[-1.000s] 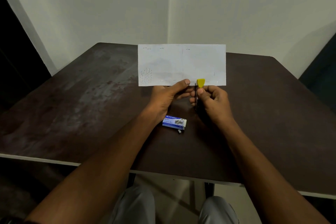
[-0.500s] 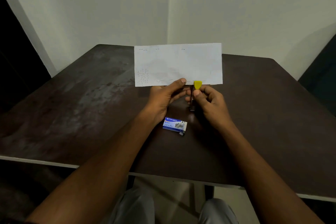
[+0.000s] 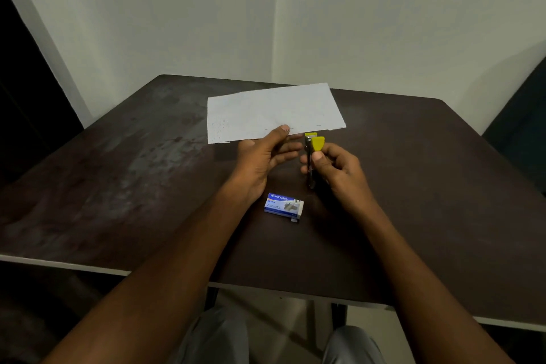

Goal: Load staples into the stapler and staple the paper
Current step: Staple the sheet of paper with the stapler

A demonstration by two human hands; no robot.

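Observation:
My left hand (image 3: 266,156) pinches the near edge of a folded white paper (image 3: 271,111), thumb on top, holding it tilted back and low over the table. My right hand (image 3: 334,167) grips a small stapler (image 3: 313,154) with a yellow tip and metal body, just right of the left hand. The stapler's yellow tip sits just below the paper's near edge, slightly apart from it. A blue and white staple box (image 3: 283,206) lies on the table below both hands.
A dark brown table (image 3: 118,186) with worn patches stands in a corner of pale walls. Its near edge runs across below my forearms. My knees show under it. A dark chair back is at the far right.
The paper has tipped back from upright to nearly flat. The stapler has come off the paper's lower edge and moved slightly right with my right hand.

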